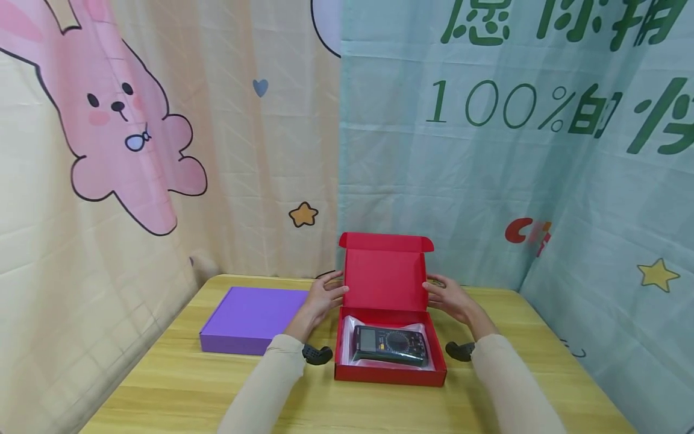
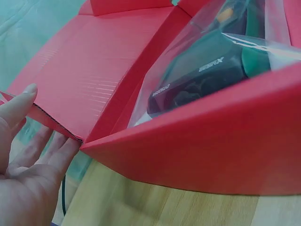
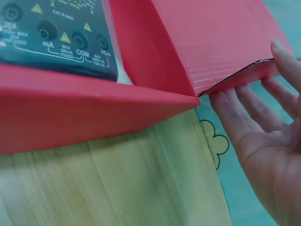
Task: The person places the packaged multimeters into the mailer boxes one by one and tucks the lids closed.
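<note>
A red cardboard box [image 1: 390,377] stands on the table, its lid [image 1: 386,278] raised upright at the back. Inside lies a black multimeter [image 1: 398,342] in clear plastic wrapping [image 1: 349,337], its dial and screen facing up. My left hand [image 1: 320,298] pinches the lid's left edge; in the left wrist view the thumb is on the inner face and the fingers [image 2: 59,150] are behind. On the other side my right hand [image 1: 451,299] holds the right edge likewise, its fingers [image 3: 256,110] behind the panel. Input sockets [image 3: 47,30] of the multimeter show in the right wrist view.
A closed purple box [image 1: 249,319] lies left of the red one, partly behind my left forearm. The wooden table [image 1: 173,392] ends at printed curtains [image 1: 260,181] at the back and sides. Black wrist devices [image 1: 317,355] sit on both wrists.
</note>
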### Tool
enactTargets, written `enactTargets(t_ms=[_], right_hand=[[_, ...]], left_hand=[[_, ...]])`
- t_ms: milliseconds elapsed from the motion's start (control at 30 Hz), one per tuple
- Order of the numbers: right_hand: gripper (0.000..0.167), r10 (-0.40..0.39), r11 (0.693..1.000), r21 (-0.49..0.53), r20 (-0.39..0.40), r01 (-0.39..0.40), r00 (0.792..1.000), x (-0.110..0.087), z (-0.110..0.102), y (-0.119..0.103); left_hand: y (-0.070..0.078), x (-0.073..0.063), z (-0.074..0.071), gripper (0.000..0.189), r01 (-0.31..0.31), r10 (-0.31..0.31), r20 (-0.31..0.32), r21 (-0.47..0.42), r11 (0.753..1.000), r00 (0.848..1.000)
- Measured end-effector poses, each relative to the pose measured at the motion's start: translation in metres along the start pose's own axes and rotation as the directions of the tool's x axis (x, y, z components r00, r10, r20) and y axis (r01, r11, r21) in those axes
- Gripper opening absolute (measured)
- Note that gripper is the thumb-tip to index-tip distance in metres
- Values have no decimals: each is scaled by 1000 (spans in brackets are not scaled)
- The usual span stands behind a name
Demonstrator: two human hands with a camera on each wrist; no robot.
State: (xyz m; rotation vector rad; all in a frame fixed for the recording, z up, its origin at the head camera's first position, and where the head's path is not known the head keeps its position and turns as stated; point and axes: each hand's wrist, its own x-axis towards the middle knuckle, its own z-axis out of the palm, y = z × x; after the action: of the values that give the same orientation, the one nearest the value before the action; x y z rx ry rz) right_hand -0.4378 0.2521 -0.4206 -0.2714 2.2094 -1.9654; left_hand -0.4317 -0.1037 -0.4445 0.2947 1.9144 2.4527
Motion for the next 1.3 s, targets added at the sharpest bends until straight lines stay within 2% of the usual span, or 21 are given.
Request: enactTargets(t_ms=[200, 333, 533, 667, 800, 933, 1033, 1300], right_hand=[[71, -42, 999, 17, 40, 42, 998, -9, -4, 1], [70, -61, 998, 24, 83, 59, 995, -15, -8, -1], [76, -61, 993, -92, 111, 71, 992, -21, -12, -10], [82, -54, 980, -181, 125, 76, 991, -24, -13, -12], [83, -52, 971, -225, 122, 79, 991, -28, -12, -12], [82, -74, 959, -264, 133, 107, 988, -33, -9, -13], [81, -89, 951, -285, 129, 123, 988, -36, -7, -13], [79, -134, 949, -269, 122, 162, 984, -43, -1, -8]], left_hand=[[2, -7, 1, 63, 11, -13, 18, 59, 998, 1000], [4, -9, -2, 63, 8, -16, 82, 94, 996, 997], [9, -12, -8, 66, -10, -28, 182, 207, 978, 983], [8, -16, -12, 67, -49, -12, 211, 284, 958, 977], [6, -20, -14, 66, -96, 20, 226, 333, 938, 974], [5, -24, -15, 67, -133, 45, 249, 352, 927, 968], [4, -25, -14, 67, -151, 59, 266, 342, 928, 962], [5, -29, -14, 64, -204, 104, 289, 342, 917, 952]])
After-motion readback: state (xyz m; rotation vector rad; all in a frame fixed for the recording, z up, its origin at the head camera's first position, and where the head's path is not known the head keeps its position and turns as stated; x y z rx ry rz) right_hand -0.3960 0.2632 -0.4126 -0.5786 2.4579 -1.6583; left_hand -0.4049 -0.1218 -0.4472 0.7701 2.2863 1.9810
